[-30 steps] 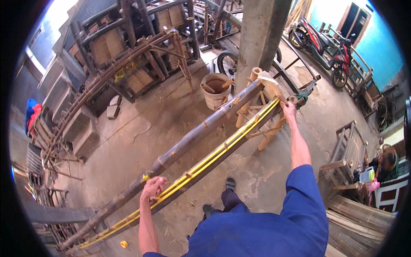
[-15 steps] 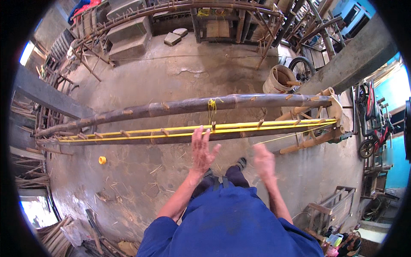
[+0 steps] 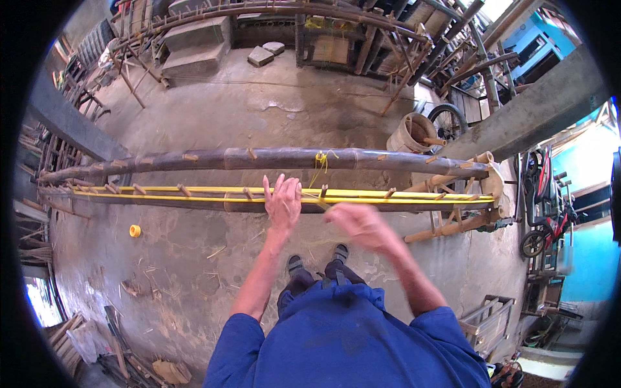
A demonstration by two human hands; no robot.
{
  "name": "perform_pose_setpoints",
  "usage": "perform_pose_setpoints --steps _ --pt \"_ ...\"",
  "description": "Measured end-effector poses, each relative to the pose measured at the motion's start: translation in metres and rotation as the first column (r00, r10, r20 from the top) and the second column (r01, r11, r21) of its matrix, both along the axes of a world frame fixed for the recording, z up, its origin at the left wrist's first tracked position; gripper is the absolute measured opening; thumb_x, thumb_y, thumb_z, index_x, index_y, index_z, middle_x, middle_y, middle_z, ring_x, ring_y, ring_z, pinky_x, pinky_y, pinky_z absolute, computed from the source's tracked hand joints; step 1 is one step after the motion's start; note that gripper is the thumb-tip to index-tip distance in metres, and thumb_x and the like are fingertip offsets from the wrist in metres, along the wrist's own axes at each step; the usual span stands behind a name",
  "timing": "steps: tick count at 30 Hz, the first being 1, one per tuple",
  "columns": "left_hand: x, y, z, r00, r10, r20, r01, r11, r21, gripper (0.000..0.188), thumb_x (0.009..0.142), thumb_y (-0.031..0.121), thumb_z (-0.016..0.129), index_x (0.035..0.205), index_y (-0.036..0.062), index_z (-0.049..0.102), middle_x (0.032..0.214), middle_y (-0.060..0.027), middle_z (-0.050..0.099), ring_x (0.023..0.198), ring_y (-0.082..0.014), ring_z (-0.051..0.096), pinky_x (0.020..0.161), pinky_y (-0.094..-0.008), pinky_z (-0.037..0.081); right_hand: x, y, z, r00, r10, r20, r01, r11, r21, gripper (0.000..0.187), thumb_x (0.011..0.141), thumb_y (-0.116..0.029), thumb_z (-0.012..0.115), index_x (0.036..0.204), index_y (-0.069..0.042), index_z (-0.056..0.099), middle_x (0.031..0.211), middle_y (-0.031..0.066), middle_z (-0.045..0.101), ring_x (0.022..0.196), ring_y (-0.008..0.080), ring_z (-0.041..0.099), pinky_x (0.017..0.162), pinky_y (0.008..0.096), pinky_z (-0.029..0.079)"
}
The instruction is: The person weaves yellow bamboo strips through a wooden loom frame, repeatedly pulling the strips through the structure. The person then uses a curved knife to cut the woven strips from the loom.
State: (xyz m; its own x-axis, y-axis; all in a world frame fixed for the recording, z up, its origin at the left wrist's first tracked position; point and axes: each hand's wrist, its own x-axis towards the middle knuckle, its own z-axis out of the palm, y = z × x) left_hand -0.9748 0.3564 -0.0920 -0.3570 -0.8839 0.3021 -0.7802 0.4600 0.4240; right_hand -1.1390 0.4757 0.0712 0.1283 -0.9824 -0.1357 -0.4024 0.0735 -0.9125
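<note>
Long bands of yellow thread [image 3: 414,194] run stretched along a dark bamboo pole set with short wooden pegs [image 3: 184,191]. My left hand [image 3: 283,204] lies over the bands left of the middle, its fingers stretched out. Close beside an upright peg [image 3: 323,192] is my right hand [image 3: 363,226], smeared by motion. Its fingers look pinched on a short visible bit of yellow thread at their tips; the exact hold is blurred. A yellow knot [image 3: 321,158] is tied round the farther bamboo pole [image 3: 284,159].
Light bamboo legs [image 3: 453,224] brace the frame's right end. Beyond it stand a bucket [image 3: 410,132] and a wheel [image 3: 447,121]. A yellow ring-shaped roll [image 3: 134,231] lies on the concrete floor to the left. A red motorbike [image 3: 550,226] is parked at the right.
My right hand has swung left and up to the middle peg, beside my left hand. My left hand has shifted slightly left along the bands. The loose thread slanting to the right end no longer shows.
</note>
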Motion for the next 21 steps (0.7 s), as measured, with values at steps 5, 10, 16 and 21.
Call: perform_pose_setpoints --steps 5,10,16,21 --pt "-0.036 -0.051 0.029 0.962 -0.271 -0.037 0.265 0.889 0.373 0.036 0.092 0.036 0.05 0.087 0.005 0.067 0.091 -0.0153 0.067 0.087 -0.0366 0.063 0.077 -0.0457 0.049 -0.207 0.051 0.067 0.898 -0.282 -0.337 0.302 0.953 0.009 0.023 0.094 -0.019 0.056 0.093 0.0 0.067 0.078 0.0032 0.063 0.076 0.0107 0.055 0.069 0.0284 0.045" --pt "-0.092 -0.074 0.026 0.786 -0.545 -0.291 0.585 0.504 0.636 0.034 0.087 0.033 0.063 0.094 0.0003 0.069 0.084 -0.0065 0.068 0.076 -0.0137 0.059 0.07 -0.0324 0.049 -0.43 0.134 0.044 0.551 -0.603 -0.577 0.557 0.781 -0.284 0.029 0.091 -0.029 0.059 0.091 -0.001 0.068 0.075 0.0069 0.065 0.075 0.0116 0.059 0.07 0.0297 0.046" --pt "-0.118 -0.061 0.027 0.81 -0.467 -0.353 0.525 0.311 0.792 0.032 0.083 0.026 0.07 0.104 0.0028 0.071 0.106 -0.0051 0.069 0.093 -0.0122 0.061 0.083 -0.0279 0.048 -0.548 0.181 -0.011 0.354 -0.715 -0.603 0.709 0.626 -0.326 0.029 0.081 -0.031 0.068 0.094 -0.004 0.069 0.086 0.0162 0.068 0.083 0.0266 0.066 0.075 0.0356 0.049" --pt "-0.121 -0.053 0.033 0.915 -0.307 -0.26 0.345 0.265 0.9 0.034 0.084 0.021 0.069 0.113 0.0034 0.066 0.1 -0.0012 0.067 0.089 -0.0093 0.058 0.081 -0.026 0.047 -0.596 0.196 -0.071 0.162 -0.807 -0.568 0.769 0.464 -0.44 0.028 0.076 -0.029 0.072 0.085 -0.003 0.066 0.083 0.0171 0.067 0.081 0.0322 0.065 0.073 0.0407 0.051"
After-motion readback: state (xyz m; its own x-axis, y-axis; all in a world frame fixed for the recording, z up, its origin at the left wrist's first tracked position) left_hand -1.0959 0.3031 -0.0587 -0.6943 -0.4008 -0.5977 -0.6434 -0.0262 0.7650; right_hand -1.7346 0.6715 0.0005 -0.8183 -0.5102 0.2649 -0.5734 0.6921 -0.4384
